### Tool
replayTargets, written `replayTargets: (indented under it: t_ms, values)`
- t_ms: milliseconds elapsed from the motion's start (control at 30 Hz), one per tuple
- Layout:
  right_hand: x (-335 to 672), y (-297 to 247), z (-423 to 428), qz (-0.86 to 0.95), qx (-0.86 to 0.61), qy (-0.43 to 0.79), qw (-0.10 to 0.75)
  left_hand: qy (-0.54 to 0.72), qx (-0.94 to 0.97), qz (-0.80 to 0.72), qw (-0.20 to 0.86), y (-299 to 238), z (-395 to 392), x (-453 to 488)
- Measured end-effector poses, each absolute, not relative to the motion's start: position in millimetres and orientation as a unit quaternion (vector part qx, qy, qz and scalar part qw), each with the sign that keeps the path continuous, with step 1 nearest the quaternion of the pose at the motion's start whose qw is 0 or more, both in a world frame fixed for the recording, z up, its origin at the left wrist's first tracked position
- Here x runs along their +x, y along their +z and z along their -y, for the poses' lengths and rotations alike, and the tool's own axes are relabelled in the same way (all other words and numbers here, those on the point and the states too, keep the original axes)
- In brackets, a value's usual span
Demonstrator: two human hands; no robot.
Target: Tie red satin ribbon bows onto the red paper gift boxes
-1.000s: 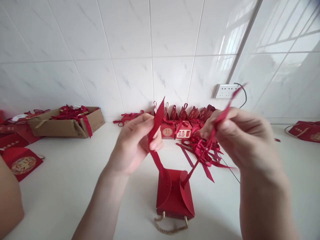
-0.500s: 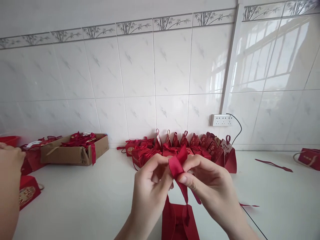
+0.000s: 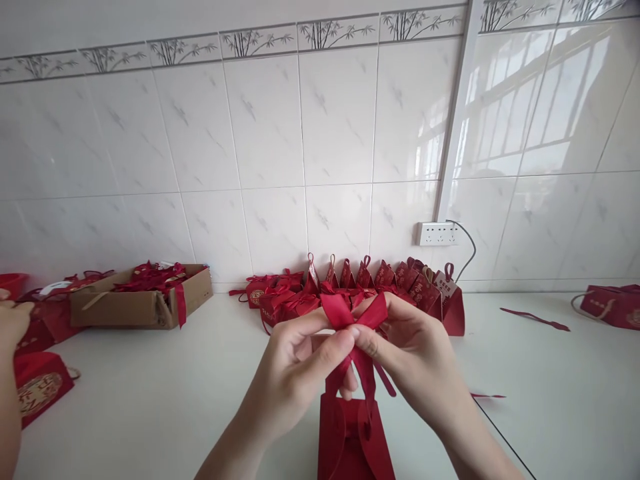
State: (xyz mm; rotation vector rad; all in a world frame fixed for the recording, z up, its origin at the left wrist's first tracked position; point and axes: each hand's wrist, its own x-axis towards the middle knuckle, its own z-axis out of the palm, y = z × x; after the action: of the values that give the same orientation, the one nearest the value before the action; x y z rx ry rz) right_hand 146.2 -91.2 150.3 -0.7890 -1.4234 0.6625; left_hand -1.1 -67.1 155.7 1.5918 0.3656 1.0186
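Observation:
Both thumbs meet at the middle of a red ribbon (image 3: 336,311), which crosses over itself in loops with its tails hanging down. My left hand (image 3: 305,357) pinches it from the left, and my right hand (image 3: 407,347) pinches it from the right. Below the fingers stands a dark red gift box (image 3: 333,440) with curved flaps, its lower part cut off by the frame. The ribbon's tails hang close over the box top; whether they are fastened to it I cannot tell.
Several red gift boxes (image 3: 453,307) line the wall behind my hands. A cardboard box (image 3: 115,310) of red ribbons stands at left, near another person's hand (image 3: 13,327) and a red box (image 3: 43,390). Loose ribbon (image 3: 535,319) and another box (image 3: 613,305) lie at right.
The ribbon has gone from a single upright fold to crossed loops spreading to both sides. My thumbs have come together at its centre. The view has shifted slightly.

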Motion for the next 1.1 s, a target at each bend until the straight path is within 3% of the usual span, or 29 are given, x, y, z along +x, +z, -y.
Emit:
replayTargets:
  t_ms: [233, 433, 533, 767, 900, 1100]
  values:
    - [145, 148, 87, 0.623, -0.293, 0.367, 0.625, 0.456, 0.654, -0.163, 0.581, 153, 61, 1]
    - [150, 146, 88, 0.638, -0.353, 0.181, 0.660, 0.505, 0.607, -0.211, 0.577, 153, 53, 2]
    - [159, 149, 91, 0.701, -0.320, 0.124, 0.626, 0.513, 0.595, -0.200, 0.585, 153, 53, 3]
    - [173, 158, 98, 0.823, -0.333, 0.063, 0.456, 0.501, 0.648, -0.195, 0.540, 152, 50, 0]
    - [172, 158, 97, 0.792, -0.353, 0.097, 0.488, 0.495, 0.705, -0.171, 0.478, 151, 49, -4]
    - [168, 157, 96, 0.736, -0.361, 0.281, 0.500, 0.483, 0.760, -0.154, 0.406, 153, 51, -7]
